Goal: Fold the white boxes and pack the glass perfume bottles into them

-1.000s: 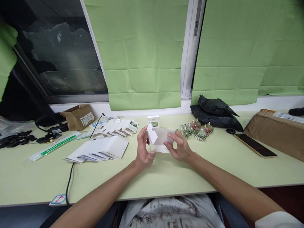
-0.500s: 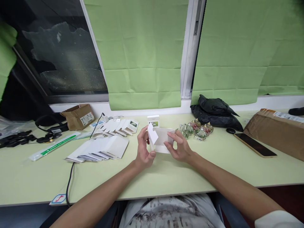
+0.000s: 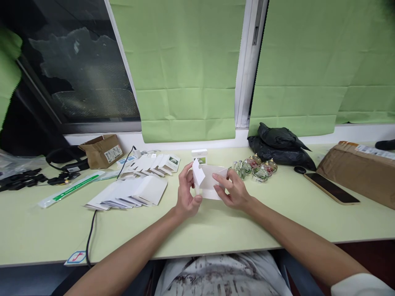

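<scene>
Above the middle of the table, my left hand (image 3: 187,193) is closed on the left side of a small white cardboard box (image 3: 207,176). The box is partly folded, with a cut flap standing up at its left end. My right hand (image 3: 234,189) is at the box's right side, its thumb and fingers on the card and the index finger stretched across the inner panel. Just behind the held box stands another small white box (image 3: 199,155) with a green picture on it. Several small glass bottles (image 3: 260,174) sit right of my right hand.
Several flat white cartons (image 3: 135,192) lie overlapping at left, with more white cartons (image 3: 151,165) behind them. A brown box (image 3: 100,152) and black cable (image 3: 91,234) are also left. Toward the right are black plastic bags (image 3: 279,150), a phone (image 3: 331,188) and a large cardboard box (image 3: 358,170).
My right index finger has moved left across the inner panel of the white box. My left hand keeps its hold, and the box stays in almost the same place.
</scene>
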Available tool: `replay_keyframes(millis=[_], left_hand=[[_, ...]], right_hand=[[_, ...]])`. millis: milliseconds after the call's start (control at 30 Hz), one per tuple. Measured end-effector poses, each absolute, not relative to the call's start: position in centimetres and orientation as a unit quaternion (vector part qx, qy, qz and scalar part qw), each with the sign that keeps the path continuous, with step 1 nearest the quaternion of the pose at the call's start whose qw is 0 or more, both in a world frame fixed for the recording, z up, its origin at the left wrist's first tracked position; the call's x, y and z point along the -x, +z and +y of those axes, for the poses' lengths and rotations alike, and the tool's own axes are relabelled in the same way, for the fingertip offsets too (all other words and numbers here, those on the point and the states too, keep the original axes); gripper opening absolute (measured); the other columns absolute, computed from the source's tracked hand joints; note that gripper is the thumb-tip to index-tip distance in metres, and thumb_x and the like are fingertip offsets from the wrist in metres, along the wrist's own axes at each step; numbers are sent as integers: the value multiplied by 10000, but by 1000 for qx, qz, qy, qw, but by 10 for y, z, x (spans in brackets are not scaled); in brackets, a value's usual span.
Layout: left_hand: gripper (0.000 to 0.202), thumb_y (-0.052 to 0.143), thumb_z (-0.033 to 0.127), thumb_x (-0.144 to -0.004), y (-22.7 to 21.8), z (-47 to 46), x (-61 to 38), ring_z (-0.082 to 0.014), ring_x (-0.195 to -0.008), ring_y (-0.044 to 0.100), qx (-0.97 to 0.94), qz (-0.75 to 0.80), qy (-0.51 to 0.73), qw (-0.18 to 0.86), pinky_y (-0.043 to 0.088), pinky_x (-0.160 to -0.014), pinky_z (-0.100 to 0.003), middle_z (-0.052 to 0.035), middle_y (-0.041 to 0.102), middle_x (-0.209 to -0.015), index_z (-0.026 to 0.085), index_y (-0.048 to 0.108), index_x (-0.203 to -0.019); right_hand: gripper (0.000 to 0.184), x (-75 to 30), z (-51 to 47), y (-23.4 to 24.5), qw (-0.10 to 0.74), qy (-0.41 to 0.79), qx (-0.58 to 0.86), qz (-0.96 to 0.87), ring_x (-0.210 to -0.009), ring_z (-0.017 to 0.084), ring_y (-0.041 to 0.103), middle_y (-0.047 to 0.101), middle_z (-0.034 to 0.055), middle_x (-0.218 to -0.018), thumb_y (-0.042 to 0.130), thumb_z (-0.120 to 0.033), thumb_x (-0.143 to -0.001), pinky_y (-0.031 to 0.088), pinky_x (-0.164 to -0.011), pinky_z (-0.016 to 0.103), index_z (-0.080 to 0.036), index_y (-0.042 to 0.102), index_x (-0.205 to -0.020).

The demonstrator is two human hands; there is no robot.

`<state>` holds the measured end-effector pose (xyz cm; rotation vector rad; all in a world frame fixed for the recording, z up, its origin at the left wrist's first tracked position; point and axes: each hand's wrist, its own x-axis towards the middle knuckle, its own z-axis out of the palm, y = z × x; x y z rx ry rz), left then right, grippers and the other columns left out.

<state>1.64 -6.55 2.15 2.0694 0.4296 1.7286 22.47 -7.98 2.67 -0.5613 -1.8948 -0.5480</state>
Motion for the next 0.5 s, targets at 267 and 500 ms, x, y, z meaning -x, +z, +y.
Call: replay_keyframes(millis=[267,500], left_hand=[[955,550,831,-842,25,-70,-20,-216,-794,578,-709,165,634,261,467,-692,-358,-90,601,-1070,251,292,-1555],[927,570,795,-859,28,-74,-19,-224,-829,591,-701,173,629,288,460,-700,-349,-99,610,-1109,255,274,-1551]], right_hand=[[697,-224,-80,30,533,-192,222,-793,-798,241,522,583,56,-924,573,-186,-936,493,-697,400,-300,318,-1575],[653,-224,-79,31,566,-139,190,-790,-795,244,550,600,70,-994,524,-205,-939,508,-698,430,-285,318,-1554]])
